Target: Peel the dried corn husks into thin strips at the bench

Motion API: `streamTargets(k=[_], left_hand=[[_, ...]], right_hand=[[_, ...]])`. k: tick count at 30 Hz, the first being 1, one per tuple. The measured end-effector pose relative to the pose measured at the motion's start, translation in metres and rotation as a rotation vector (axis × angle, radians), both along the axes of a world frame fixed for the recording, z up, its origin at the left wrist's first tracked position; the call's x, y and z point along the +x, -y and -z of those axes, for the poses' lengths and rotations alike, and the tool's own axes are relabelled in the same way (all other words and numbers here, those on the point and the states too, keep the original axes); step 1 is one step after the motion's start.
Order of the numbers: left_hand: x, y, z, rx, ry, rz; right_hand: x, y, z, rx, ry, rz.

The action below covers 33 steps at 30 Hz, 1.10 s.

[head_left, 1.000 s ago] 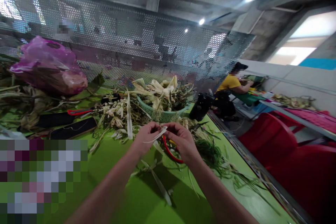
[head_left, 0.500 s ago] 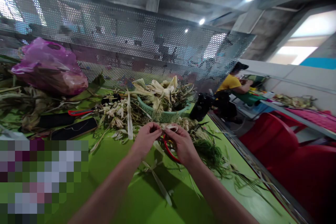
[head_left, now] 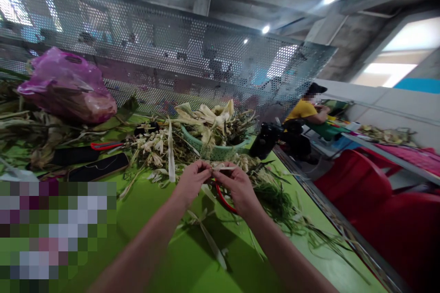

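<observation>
My left hand (head_left: pixel 191 183) and my right hand (head_left: pixel 239 190) meet over the green table, thumbs and fingers pinched together. Between them is a thin pale strip (head_left: pixel 223 168), apparently dried corn husk, running across the right fingers. Beside my right hand a red curved band (head_left: pixel 223 199) shows, partly covered by the hand; its kind is unclear. A pale husk piece (head_left: pixel 211 242) lies on the table below the hands. Just beyond them stands a green plastic basket (head_left: pixel 223 152) heaped with dried husks (head_left: pixel 209 119).
Left of the basket are husk flowers (head_left: pixel 154 149), a red-handled tool (head_left: pixel 106 145), a dark flat case (head_left: pixel 98 168) and a purple plastic bag (head_left: pixel 68 87). Green strands (head_left: pixel 275 201) and a black object (head_left: pixel 264 139) lie right. Behind rises a perforated screen (head_left: pixel 154 55); a person in yellow (head_left: pixel 302 110) sits beyond.
The pale strip, curled in a loop over my right fingers before, now lies straighter across them. Both hands stay pinched together in nearly the same place.
</observation>
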<state>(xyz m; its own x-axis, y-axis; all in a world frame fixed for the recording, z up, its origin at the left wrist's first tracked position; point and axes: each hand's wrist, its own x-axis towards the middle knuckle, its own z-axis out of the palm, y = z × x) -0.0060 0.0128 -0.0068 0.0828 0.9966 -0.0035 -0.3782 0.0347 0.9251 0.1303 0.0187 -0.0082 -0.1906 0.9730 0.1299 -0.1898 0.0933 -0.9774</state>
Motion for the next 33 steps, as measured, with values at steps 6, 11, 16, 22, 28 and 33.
streamTargets(k=[6, 11, 16, 22, 28, 33], left_hand=[[-0.001, 0.006, -0.006, -0.086, 0.002, 0.005], [0.001, 0.005, -0.003, -0.056, 0.017, 0.041], [0.004, 0.002, 0.003, -0.018, 0.023, 0.027], [-0.003, 0.000, 0.001, -0.052, -0.022, -0.027], [-0.017, -0.005, -0.002, -0.048, 0.030, -0.120], [-0.022, -0.008, 0.003, -0.045, 0.090, -0.111]], right_hand=[[0.001, -0.002, -0.001, 0.006, 0.085, 0.077], [0.004, -0.002, 0.001, 0.010, 0.071, 0.116], [0.004, -0.004, 0.009, -0.012, -0.003, 0.078], [0.019, -0.014, -0.006, 0.077, 0.308, 0.181], [0.047, -0.001, -0.024, 0.347, 1.422, -0.009], [0.048, 0.011, -0.006, 0.422, 1.662, -0.050]])
